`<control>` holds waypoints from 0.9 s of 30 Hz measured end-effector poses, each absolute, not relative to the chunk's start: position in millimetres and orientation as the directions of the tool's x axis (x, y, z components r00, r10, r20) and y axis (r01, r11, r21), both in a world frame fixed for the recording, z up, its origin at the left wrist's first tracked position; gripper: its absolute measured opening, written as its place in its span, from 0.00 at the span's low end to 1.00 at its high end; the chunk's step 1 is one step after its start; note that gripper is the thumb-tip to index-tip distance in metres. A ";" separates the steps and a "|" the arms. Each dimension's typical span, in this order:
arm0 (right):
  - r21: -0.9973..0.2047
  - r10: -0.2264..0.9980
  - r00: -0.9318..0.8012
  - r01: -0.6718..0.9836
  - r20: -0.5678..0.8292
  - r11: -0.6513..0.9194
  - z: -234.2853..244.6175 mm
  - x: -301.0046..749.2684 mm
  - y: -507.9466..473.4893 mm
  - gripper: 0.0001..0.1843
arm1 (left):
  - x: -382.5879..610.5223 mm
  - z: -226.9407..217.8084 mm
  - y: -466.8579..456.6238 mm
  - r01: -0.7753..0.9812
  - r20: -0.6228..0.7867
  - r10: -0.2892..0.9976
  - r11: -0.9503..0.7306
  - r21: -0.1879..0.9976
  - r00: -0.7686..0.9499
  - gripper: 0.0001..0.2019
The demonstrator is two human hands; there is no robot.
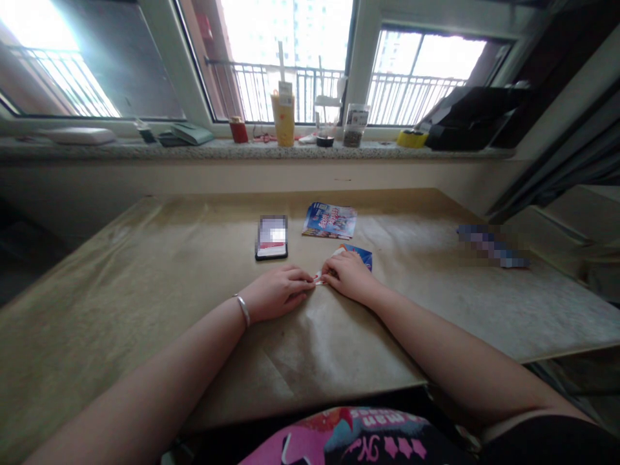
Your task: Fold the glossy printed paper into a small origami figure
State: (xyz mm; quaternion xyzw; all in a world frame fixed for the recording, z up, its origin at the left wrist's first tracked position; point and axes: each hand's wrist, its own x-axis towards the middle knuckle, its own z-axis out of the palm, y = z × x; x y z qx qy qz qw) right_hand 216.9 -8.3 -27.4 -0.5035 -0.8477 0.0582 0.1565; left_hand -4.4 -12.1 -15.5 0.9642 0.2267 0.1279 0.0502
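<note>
My left hand (pixel 281 292), with a silver bangle at the wrist, lies low on the table; its closed fingertips press on the white end of a folded printed paper (pixel 361 254). Over the same paper rests my right hand (pixel 345 274), fingers bent and thumb tucked in, gripping it. The paper's blue and orange printed part sticks out behind that hand, and the rest is covered. Just beyond lies a stack of blue printed leaflets (pixel 330 220). A phone (pixel 272 237) with its screen lit sits flat to the left of the stack.
The table (pixel 169 278) has a tan cover. A blurred dark, long item (pixel 493 247) lies at its right. Along the stone windowsill (pixel 227 150) stand a tall yellow drink cup (pixel 283 119), clear cups (pixel 356 126), a red jar (pixel 239 130), yellow tape (pixel 411 138) and a black object (pixel 472 119).
</note>
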 end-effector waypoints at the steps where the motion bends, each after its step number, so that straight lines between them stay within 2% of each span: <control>1: -0.257 0.873 -0.445 0.836 0.202 0.485 -27.3 217.1 -8.1 0.08 | -4.4 -14.9 -12.0 0.425 0.225 0.451 -0.891 0.158 0.864 0.15; 15: -0.277 0.866 -0.447 0.823 0.223 0.496 -30.8 219.1 -7.3 0.07 | -12.8 -14.1 -9.6 0.402 0.229 0.450 -0.887 0.229 0.863 0.11; 19: -0.244 0.863 -0.443 0.834 0.242 0.496 -28.2 217.3 -11.8 0.08 | -11.5 -13.2 -10.0 0.399 0.239 0.444 -0.892 0.213 0.864 0.11; 24: -0.208 0.859 -0.443 0.842 0.257 0.497 -26.2 214.0 -15.8 0.14 | -11.1 -13.6 -9.8 0.403 0.242 0.434 -0.899 0.170 0.868 0.14; 27: -0.231 0.872 -0.425 0.848 0.243 0.477 -27.4 212.8 -14.0 0.11 | -10.6 -14.8 -10.1 0.401 0.255 0.420 -0.908 0.123 0.871 0.15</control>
